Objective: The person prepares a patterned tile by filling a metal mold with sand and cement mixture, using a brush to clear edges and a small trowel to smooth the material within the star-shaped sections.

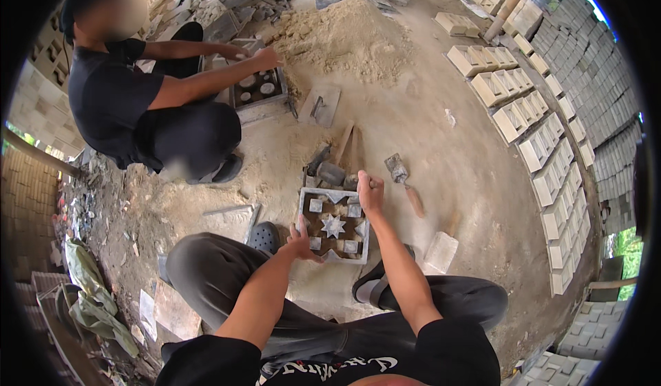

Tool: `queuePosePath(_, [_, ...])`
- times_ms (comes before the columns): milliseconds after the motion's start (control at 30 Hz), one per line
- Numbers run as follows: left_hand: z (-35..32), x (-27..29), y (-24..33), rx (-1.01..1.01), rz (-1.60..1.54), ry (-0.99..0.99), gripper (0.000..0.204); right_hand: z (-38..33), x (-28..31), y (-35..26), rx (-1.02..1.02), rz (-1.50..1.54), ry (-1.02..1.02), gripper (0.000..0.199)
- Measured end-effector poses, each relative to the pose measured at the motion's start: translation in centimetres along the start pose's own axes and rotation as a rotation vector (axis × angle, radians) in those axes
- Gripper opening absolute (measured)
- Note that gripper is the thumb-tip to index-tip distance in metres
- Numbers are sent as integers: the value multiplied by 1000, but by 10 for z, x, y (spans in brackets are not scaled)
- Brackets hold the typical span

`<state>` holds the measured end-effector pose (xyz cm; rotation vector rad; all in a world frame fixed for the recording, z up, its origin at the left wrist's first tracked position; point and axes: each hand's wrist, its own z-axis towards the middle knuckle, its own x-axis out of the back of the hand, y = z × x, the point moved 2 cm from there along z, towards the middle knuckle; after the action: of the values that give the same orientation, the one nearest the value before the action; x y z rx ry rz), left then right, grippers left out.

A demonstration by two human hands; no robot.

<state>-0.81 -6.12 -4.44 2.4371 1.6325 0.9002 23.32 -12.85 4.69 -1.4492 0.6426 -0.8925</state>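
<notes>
The person's right hand (370, 188) is curled into a loose fist at the far edge of a square metal mould (333, 225), fingers closed together; whether they pinch something small I cannot tell. The forearm runs straight up from the lower edge, elbow near the knee. The left hand (300, 238) lies spread, fingers fanned, against the mould's near left rim, its arm bent in from the lower left.

The mould sits on the sandy floor (427, 110) between the crouching person's feet, a dark clog (264, 236) just left of it. Inside, grey blocks ring a pale star insert (333, 225) over brown fill.

Just beyond the mould lie a hammer (335, 169) with a wooden handle and, to the right, a trowel (405, 183) with a reddish handle. A pale block (441, 251) stands near the right foot.

Further off, a heap of sand (344, 38) rises in the middle, a flat float (320, 106) beside it. To the left a second person in black (138, 97) squats, both hands on another mould (258, 88).

Along the right, rows of pale cast blocks (544, 152) curve away, with stacked grey slabs (592, 76) behind them.
</notes>
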Motion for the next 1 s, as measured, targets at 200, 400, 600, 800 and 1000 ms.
queuePosePath(200, [2, -1, 7, -25, -31, 12, 174, 4, -1, 13, 154, -108, -81, 43])
queuePosePath(400, [0, 5, 4, -10, -21, 3, 173, -9, 1, 7, 1, 7, 29, 43])
queuePosePath(600, [-1, 1, 1, -32, -21, 11, 173, 3, 1, -9, 8, 54, 52, 50])
queuePosePath(800, [3, 0, 6, -33, -21, 11, 174, -10, 7, 12, -45, 126, 34, 48])
queuePosePath(1000, [1, 0, -2, -25, -34, 33, 174, -11, 0, -3, -12, 232, 119, 48])
